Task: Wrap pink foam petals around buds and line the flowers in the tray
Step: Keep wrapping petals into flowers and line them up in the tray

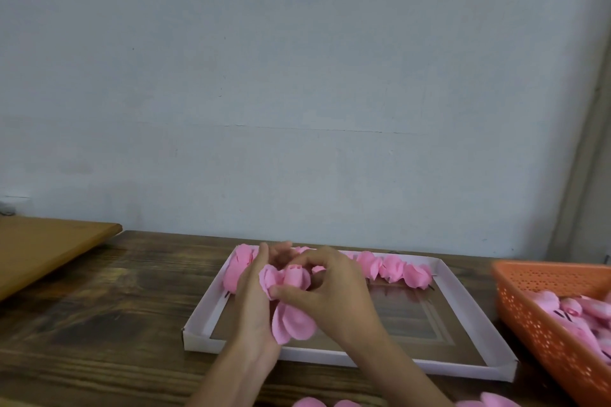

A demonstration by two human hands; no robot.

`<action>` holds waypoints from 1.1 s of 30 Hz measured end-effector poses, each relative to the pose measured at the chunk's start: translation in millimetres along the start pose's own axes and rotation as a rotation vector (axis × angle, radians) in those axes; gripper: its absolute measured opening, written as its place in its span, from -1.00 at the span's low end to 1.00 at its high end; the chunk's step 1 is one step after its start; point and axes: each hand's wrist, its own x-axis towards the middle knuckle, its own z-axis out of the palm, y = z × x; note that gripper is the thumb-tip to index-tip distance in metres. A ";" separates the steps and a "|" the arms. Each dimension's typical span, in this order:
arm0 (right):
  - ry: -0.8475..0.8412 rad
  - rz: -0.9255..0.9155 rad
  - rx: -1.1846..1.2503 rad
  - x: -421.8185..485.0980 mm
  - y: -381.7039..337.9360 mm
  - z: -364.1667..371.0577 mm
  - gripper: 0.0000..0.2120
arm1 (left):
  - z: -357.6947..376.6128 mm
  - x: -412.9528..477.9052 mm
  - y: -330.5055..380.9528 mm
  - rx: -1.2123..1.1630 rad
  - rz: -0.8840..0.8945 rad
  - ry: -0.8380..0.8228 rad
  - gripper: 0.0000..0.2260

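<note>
A pink foam flower (pixel 291 277) is held between both hands above the white cardboard tray (pixel 330 358). My left hand (pixel 254 304) cradles it from the left, fingers extended along the petals. My right hand (pixel 334 291) pinches the petals around the bud with thumb and curled fingers. Loose petals (pixel 292 324) hang below the hands. A row of finished pink flowers (pixel 393 269) lies along the tray's far edge, with more flowers (pixel 236 269) in its far left corner.
An orange perforated basket (pixel 542 324) at the right holds several pink buds and petals (pixel 582 314). Loose pink petals (pixel 317 402) lie at the table's near edge. A light wooden board (pixel 43 248) sits at the left on the dark wooden table (pixel 99 307). A wall stands behind.
</note>
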 end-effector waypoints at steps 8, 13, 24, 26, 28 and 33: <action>0.036 -0.151 -0.184 -4.8 5.1 10.7 -0.70 | 10.0 -6.5 -5.8 -0.275 -0.202 0.068 -0.63; 0.133 -0.258 -0.431 -5.6 12.1 13.3 -0.69 | 9.2 -5.9 -9.4 -0.267 -0.230 0.159 -0.50; -0.214 -0.318 -0.546 -1.1 -8.2 -8.5 -0.86 | 5.1 -7.0 -1.8 -0.206 -0.250 0.267 -0.52; -0.434 -0.322 -0.505 2.7 -14.7 -21.0 -0.82 | 0.9 -4.7 1.0 -0.183 -0.261 0.297 -0.49; -0.520 -0.343 -0.535 3.3 -14.9 -26.7 -0.78 | -1.1 -3.6 3.0 -0.196 -0.266 0.291 -0.50; -0.384 -0.365 -0.513 3.2 -2.3 -15.6 -0.86 | 3.5 -4.4 2.3 -0.226 -0.260 0.268 -0.40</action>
